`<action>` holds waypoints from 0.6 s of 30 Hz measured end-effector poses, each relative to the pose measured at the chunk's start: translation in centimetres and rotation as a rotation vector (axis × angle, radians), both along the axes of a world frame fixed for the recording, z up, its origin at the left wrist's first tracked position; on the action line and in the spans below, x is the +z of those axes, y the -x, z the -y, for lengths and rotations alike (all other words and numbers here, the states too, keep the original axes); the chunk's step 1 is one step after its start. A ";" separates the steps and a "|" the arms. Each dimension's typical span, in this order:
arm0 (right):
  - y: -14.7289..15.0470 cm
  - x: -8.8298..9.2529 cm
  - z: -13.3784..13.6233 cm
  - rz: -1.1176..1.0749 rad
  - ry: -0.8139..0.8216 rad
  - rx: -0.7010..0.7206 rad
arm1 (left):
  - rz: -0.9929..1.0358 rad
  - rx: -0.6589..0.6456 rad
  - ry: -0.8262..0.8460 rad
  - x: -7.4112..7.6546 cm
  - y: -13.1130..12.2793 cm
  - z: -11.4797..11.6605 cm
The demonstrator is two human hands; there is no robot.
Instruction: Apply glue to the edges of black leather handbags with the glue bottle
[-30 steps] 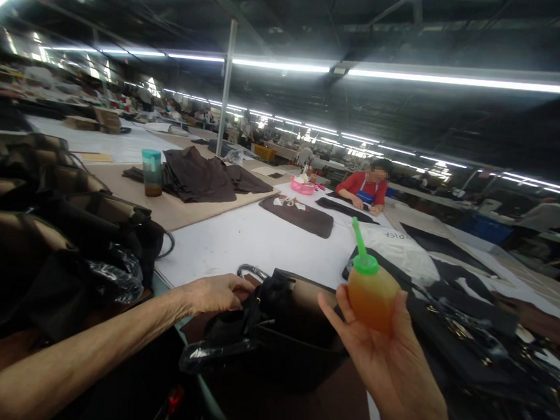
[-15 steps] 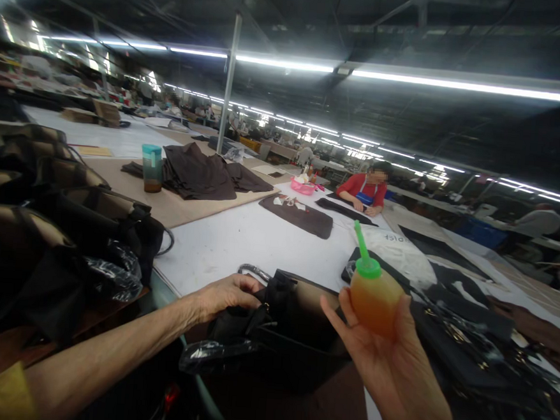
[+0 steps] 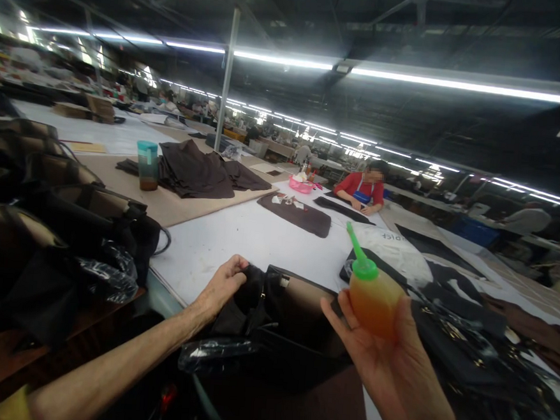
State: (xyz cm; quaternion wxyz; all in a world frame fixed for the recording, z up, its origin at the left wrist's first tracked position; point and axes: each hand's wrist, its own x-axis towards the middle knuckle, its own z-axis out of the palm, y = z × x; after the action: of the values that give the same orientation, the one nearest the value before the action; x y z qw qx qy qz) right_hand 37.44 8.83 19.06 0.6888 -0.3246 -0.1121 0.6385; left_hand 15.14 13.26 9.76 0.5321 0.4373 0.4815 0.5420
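My right hand (image 3: pixel 387 364) holds up a small orange squeeze bottle (image 3: pixel 372 296) with a green cap and a long green nozzle. My left hand (image 3: pixel 221 286) grips the left edge of a dark handbag (image 3: pixel 281 325) lying open in front of me on the white table (image 3: pixel 239 239). The fingers are curled over the bag's black rim. Clear plastic wrap (image 3: pixel 217 353) hangs off the near side of the bag.
Stacked dark bags (image 3: pixel 53 220) fill the left. Brown fabric pieces (image 3: pixel 201 172) and a teal cup (image 3: pixel 147 165) sit on a tan board farther back. A person in red (image 3: pixel 362 190) works at the far end. More black bags in plastic (image 3: pixel 481 352) lie at the right.
My left hand has shifted along the bag's rim and lifted its edge. The bottle in my right hand has stayed almost still. The view has tilted slightly.
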 end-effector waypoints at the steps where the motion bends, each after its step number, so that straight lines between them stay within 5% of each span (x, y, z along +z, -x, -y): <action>1: -0.1 -0.1 0.0 0.006 -0.017 0.013 | -0.048 -0.013 -0.027 -0.2 -0.2 -0.1; 8: 0.0 -0.4 -0.4 0.035 -0.033 0.110 | -0.265 -0.180 -0.106 -1.1 0.1 -0.3; 18: 1.6 0.3 -4.3 0.241 -0.024 0.794 | -0.163 -0.358 -0.129 0.2 0.8 0.8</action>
State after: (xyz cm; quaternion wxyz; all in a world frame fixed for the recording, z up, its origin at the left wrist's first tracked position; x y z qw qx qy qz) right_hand 35.86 13.14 19.37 0.3747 -0.3204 -0.3161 0.8106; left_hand 14.33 12.45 9.92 0.5501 0.5917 0.4017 0.4312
